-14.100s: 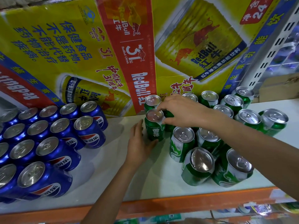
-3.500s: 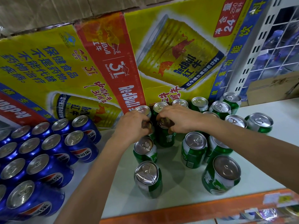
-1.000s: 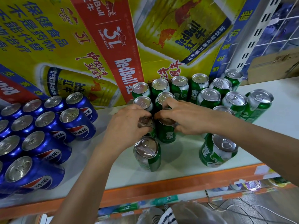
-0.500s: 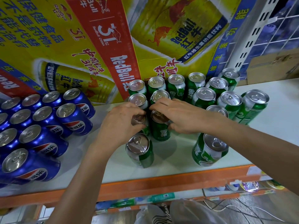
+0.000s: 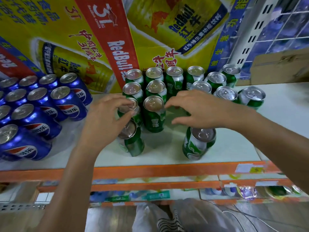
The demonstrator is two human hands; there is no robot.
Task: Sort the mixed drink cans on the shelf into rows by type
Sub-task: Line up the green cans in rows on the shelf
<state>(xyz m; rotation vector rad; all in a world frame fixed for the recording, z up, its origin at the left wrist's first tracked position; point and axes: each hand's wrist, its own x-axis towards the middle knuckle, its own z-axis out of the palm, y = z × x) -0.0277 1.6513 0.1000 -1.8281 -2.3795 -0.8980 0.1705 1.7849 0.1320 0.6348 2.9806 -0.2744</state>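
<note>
Yellow-red Red Bull cartons [image 5: 107, 30] along back. White slotted upright [image 5: 250, 30] at right, wire grid [image 5: 287, 22] beside it. Brown box [image 5: 280, 64] far right. Below, blurred goods [image 5: 150, 195], possibly bottles. Plastic bag [image 5: 192, 215] at bottom.

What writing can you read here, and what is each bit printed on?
"RedBull": red band of the carton.
"31": top of that band.
"RedBull": pictured can on the carton.
"可乐": blue cans.
White characters on the green cans and the shelf-edge tags: too blurred to read.
</note>
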